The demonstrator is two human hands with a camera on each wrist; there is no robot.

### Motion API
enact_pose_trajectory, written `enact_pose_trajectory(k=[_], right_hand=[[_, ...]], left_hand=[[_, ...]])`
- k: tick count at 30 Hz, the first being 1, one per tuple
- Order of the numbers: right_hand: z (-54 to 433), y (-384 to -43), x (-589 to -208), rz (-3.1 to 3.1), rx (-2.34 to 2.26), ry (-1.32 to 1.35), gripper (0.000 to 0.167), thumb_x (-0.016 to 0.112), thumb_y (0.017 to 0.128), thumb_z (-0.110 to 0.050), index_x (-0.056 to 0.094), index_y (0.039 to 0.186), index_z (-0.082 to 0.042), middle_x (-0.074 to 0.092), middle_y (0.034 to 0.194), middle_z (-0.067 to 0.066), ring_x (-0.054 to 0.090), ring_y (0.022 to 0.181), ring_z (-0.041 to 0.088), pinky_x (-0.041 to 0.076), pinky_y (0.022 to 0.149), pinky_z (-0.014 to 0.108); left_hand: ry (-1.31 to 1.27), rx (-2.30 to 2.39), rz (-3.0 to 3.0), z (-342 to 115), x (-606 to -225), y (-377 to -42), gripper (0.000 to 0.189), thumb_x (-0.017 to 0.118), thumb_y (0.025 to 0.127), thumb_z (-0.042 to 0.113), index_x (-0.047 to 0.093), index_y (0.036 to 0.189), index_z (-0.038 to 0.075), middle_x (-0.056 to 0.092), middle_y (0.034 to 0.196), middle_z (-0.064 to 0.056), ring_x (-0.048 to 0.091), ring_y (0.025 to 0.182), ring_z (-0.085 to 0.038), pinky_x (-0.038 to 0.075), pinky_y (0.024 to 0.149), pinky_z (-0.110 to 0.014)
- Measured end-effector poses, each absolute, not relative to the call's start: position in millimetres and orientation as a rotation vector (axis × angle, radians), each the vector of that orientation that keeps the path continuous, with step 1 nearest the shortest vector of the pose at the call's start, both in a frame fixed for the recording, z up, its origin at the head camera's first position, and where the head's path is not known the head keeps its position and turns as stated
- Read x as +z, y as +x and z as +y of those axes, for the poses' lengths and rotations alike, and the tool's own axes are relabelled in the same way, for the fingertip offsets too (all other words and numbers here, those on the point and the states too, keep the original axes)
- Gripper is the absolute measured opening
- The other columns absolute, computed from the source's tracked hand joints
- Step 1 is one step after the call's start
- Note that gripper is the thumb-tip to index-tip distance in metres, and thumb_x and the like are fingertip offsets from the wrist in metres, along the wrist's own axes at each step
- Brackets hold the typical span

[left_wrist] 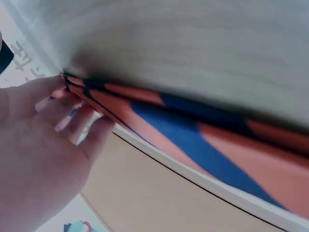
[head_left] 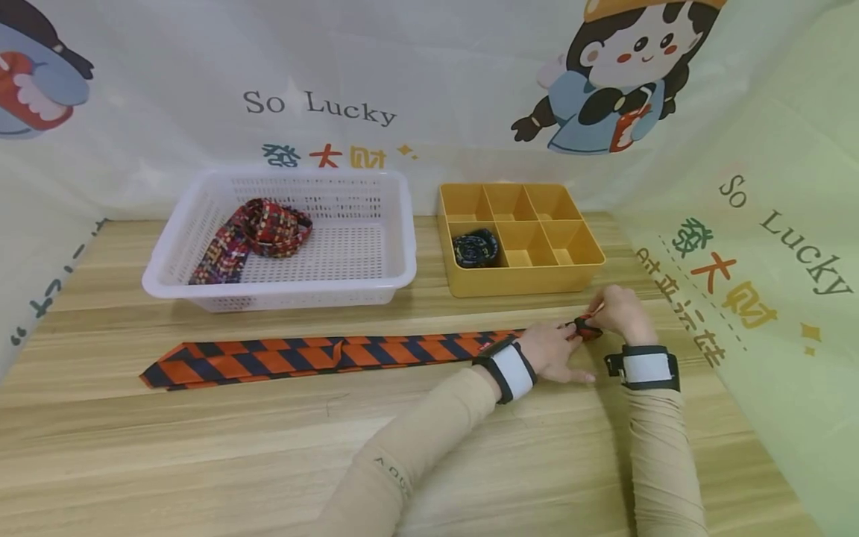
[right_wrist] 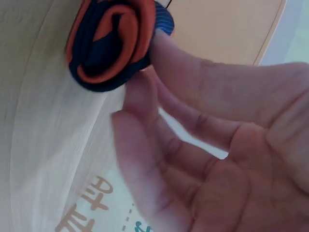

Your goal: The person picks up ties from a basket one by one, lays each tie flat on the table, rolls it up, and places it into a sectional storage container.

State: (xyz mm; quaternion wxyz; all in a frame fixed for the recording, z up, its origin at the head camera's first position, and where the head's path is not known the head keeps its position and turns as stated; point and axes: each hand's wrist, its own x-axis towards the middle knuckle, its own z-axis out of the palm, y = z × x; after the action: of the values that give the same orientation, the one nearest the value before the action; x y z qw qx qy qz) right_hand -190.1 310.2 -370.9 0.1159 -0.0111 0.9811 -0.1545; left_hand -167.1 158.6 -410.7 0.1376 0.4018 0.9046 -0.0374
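An orange and navy striped necktie (head_left: 268,359) lies lengthwise across the wooden table, its wide end at the left. Its right end is wound into a small roll, and the coiled layers (right_wrist: 108,46) show in the right wrist view. My right hand (head_left: 622,313) pinches this roll between thumb and fingers. Just left of it, my left hand (head_left: 549,352) rests over the narrow part of the necktie with fingers extended, fingertips right at the roll. In the left wrist view the striped band (left_wrist: 193,135) runs from those fingers toward the lower right.
Behind the necktie stands a white perforated basket (head_left: 295,289) holding a multicoloured checked necktie (head_left: 271,227), partly rolled. A yellow six-compartment box (head_left: 526,280) is to its right, with a dark rolled necktie (head_left: 475,248) in its front left compartment. Printed cloth walls enclose the table.
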Motion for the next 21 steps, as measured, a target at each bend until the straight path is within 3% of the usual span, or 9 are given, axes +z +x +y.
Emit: enact_pose_trajectory(k=[5,9,14,21], right_hand=[[312,-193,-370,2.796,-0.41,0.004,0.03,0.066,0.083,-0.015,0.067,0.1,0.009,0.064,0.105,0.03,0.058,0.087,0.034,0.047,0.069,0.037],[311,-195,-370,2.791,-0.414,0.002,0.03,0.065,0.082,-0.016,0.068,0.1,0.008,0.065,0.104,0.028,0.058,0.086,0.033,0.048,0.068,0.035],[306,-195,-372,2.826,-0.455,0.028,0.027,0.068,0.08,-0.017,0.07,0.093,0.006,0.067,0.094,0.023,0.057,0.079,0.028,0.045,0.063,0.032],[295,-192,-372,2.875,-0.405,0.059,0.019,0.074,0.076,-0.017,0.07,0.074,0.001,0.066,0.075,0.014,0.054,0.065,0.022,0.042,0.054,0.028]], left_hand=[[1.143,0.019,2.538,152,-413,-174,0.074,0.033,0.093,0.065,0.026,0.151,0.019,0.017,0.16,0.005,0.016,0.148,-0.01,0.022,0.116,-0.02],[1.132,0.056,2.552,151,-414,-175,0.069,0.033,0.094,0.062,0.028,0.15,0.022,0.015,0.161,0.002,0.02,0.147,-0.015,0.03,0.114,-0.024],[1.114,-0.01,2.618,149,-412,-170,0.065,0.031,0.094,0.064,0.031,0.148,0.028,0.013,0.16,-0.003,0.02,0.143,-0.021,0.036,0.109,-0.025],[1.156,0.079,2.64,145,-411,-171,0.063,0.032,0.093,0.064,0.036,0.146,0.03,0.026,0.157,0.003,0.025,0.141,-0.018,0.028,0.112,-0.032]])
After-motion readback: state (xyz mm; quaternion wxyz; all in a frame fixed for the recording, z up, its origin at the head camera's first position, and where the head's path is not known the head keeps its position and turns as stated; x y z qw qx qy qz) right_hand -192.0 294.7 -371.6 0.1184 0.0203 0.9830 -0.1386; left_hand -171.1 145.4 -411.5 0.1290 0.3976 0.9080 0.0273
